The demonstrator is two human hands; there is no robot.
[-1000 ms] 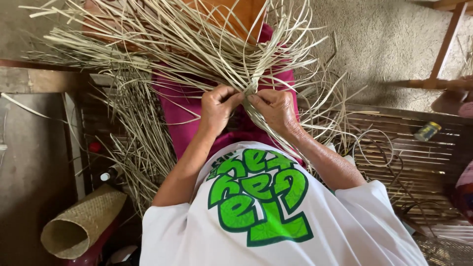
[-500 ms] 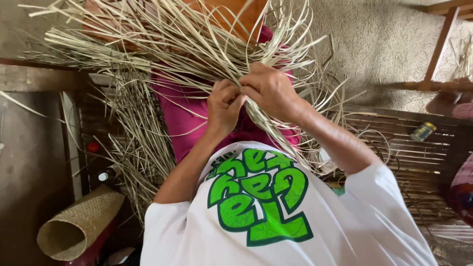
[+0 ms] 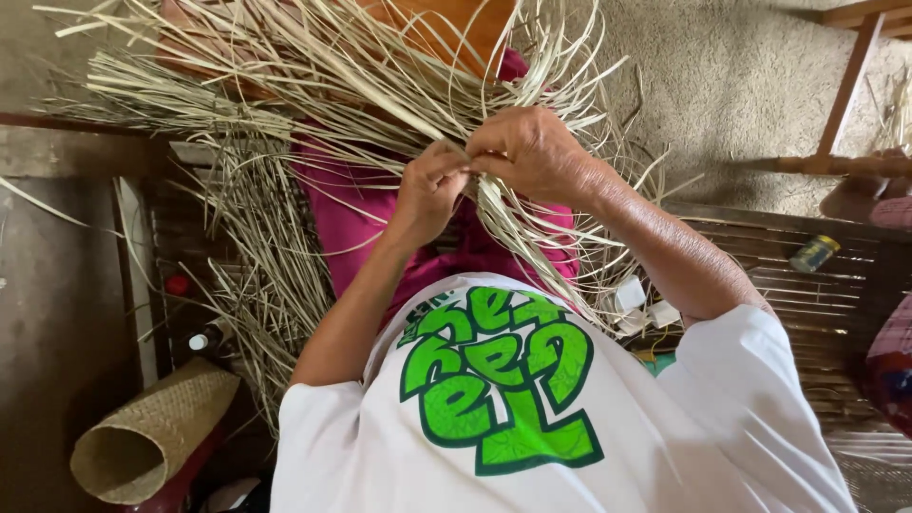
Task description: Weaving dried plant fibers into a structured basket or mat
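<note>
A big loose bundle of pale dried leaf strips fans out over my lap, which is covered by magenta cloth. My left hand pinches strips at the point where the bundle gathers. My right hand sits just above and right of it, fingers closed around a strip at the same gathering point. The two hands touch at the fingertips. A bound length of strips runs down from the hands toward my right side.
A rolled woven mat lies at lower left beside a small white-capped bottle. More loose strips trail down the left. A slatted bamboo floor holds a small can. Wooden furniture legs stand upper right.
Both hands have risen along the bundle. My right hand moved up and over the gathering point, and its forearm now lies more across the view.
</note>
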